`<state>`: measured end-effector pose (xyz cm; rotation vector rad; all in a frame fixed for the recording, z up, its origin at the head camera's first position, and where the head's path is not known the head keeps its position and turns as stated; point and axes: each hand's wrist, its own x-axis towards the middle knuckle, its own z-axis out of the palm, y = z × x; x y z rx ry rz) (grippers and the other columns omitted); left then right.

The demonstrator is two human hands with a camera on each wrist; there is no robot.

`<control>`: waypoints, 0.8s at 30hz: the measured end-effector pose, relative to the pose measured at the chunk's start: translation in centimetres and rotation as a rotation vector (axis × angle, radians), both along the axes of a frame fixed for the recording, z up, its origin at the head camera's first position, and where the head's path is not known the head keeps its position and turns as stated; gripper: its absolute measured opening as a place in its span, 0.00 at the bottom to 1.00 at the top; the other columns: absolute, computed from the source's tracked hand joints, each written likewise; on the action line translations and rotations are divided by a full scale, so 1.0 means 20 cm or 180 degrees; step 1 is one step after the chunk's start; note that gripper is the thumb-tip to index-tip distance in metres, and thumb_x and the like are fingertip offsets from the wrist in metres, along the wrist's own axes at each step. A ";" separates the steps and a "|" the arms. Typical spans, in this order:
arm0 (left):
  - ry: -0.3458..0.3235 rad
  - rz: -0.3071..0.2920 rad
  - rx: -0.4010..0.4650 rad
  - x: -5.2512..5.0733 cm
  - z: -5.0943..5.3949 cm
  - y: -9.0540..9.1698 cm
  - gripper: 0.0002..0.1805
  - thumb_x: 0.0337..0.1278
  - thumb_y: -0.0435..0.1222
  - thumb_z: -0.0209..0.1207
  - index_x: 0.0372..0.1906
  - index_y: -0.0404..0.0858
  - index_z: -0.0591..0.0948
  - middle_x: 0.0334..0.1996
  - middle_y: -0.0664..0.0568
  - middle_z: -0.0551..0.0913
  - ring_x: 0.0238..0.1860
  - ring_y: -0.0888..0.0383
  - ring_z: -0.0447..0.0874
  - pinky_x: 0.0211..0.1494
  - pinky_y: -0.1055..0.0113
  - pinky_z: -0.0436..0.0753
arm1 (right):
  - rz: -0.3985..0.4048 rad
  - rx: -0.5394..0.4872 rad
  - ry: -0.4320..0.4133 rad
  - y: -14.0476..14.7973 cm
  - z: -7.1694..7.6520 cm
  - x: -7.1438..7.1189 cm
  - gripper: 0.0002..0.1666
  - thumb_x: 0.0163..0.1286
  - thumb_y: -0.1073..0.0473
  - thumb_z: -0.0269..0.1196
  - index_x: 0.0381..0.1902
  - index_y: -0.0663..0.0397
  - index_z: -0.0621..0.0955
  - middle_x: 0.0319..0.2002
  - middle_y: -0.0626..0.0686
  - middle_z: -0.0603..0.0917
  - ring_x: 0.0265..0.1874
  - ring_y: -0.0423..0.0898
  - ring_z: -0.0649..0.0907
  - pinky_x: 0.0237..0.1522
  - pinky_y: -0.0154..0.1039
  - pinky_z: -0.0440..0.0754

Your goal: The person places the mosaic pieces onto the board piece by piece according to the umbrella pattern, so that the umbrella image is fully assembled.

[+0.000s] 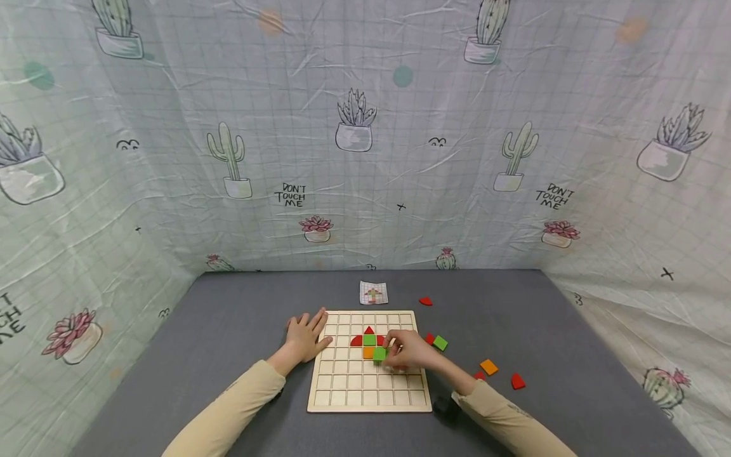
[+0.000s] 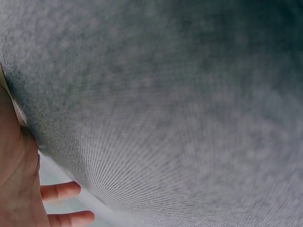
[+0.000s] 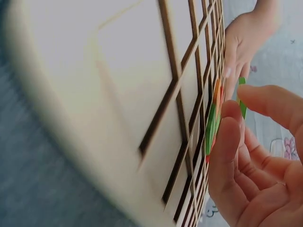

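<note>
The head view shows a pale wooden square board with a grid of recessed cells (image 1: 339,383) lying on a dark grey tabletop (image 1: 245,330). The left hand (image 1: 304,337) rests on its left edge, fingers straight and somewhat spread. The right hand (image 1: 405,349) is over the board's middle, its fingertips pinching a flat green square tile (image 1: 379,354) near a flat orange square tile (image 1: 368,353) set on the board. Just above the orange one lies a second green square tile (image 1: 369,340), with a red piece with a curved edge (image 1: 356,341) at its left and a red triangular piece (image 1: 368,330) above it. Beyond the board's far edge sits a small white card printed with a coloured pattern (image 1: 374,293). Loose red, green and orange pieces lie on the tabletop to the right.

The left wrist view shows the left hand's palm at the frame's edge and two straight fingers, apart from each other; the remaining fingers cannot be made out.

The right wrist view shows the pinched green tile edge-on at the fingertips, raised clear of the board; the other fingers are curled.
</note>
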<state>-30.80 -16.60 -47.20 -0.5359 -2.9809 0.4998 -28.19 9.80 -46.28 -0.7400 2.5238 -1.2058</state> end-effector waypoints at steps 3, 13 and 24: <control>-0.0009 -0.0009 0.0015 0.00 0.00 0.00 0.34 0.60 0.60 0.37 0.67 0.47 0.59 0.67 0.57 0.59 0.48 0.50 0.66 0.36 0.53 0.67 | -0.0067 0.0025 -0.0007 -0.03 0.00 0.00 0.15 0.50 0.64 0.67 0.33 0.63 0.75 0.19 0.52 0.78 0.11 0.42 0.74 0.16 0.31 0.70; -0.0049 0.0040 -0.0002 0.01 0.01 0.00 0.34 0.60 0.59 0.37 0.67 0.46 0.59 0.67 0.57 0.59 0.48 0.50 0.65 0.37 0.53 0.66 | -0.0190 0.0057 0.0016 -0.14 0.02 -0.01 0.15 0.47 0.66 0.68 0.32 0.63 0.76 0.17 0.51 0.79 0.12 0.41 0.75 0.15 0.29 0.69; -0.0060 0.0044 0.0006 0.01 0.02 0.01 0.34 0.61 0.59 0.38 0.67 0.46 0.59 0.67 0.57 0.59 0.49 0.50 0.65 0.38 0.53 0.67 | -0.0210 -0.0025 -0.0140 -0.21 0.00 -0.05 0.13 0.48 0.68 0.66 0.31 0.66 0.75 0.17 0.54 0.80 0.11 0.41 0.76 0.15 0.32 0.74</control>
